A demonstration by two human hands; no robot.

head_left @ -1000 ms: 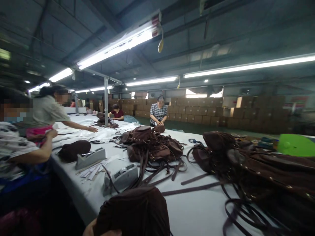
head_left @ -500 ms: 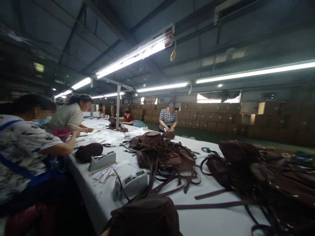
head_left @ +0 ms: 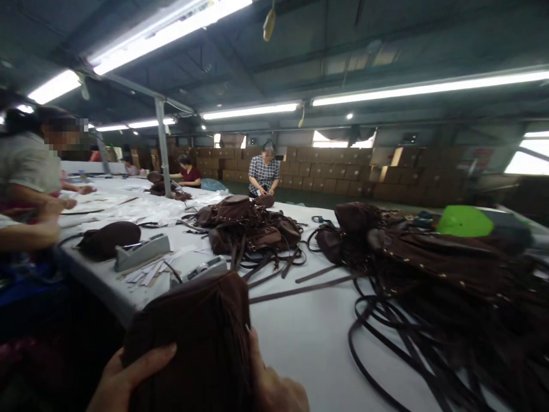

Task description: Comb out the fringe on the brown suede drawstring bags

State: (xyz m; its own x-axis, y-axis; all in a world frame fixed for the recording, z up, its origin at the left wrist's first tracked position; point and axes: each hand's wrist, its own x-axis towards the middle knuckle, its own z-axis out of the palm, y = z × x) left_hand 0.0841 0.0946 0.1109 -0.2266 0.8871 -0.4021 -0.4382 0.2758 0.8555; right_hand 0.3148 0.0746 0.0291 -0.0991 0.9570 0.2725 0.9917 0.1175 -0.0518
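A dark brown bag (head_left: 193,337) is held up close in front of me at the table's near edge. My left hand (head_left: 132,375) grips its left side, thumb lying across the face and the other fingers hidden behind. On the bag's right side, my right hand (head_left: 277,380) presses with the index finger along the edge and the other fingers curled. Just beyond the bag stands a grey tape dispenser (head_left: 206,268), partly covered by it. A heap of brown bags (head_left: 253,229) with straps lies farther back on the white table.
More brown bags (head_left: 450,269) with long straps (head_left: 381,343) pile up on the right, near a bright green object (head_left: 465,221). On the left are a second tape dispenser (head_left: 143,252), paper strips (head_left: 148,273) and another bag (head_left: 111,239). Co-workers stand around the table.
The view has turned right and down. The bag has come up and tilted, and both my hands now show on it; earlier only a bit of one hand was visible.
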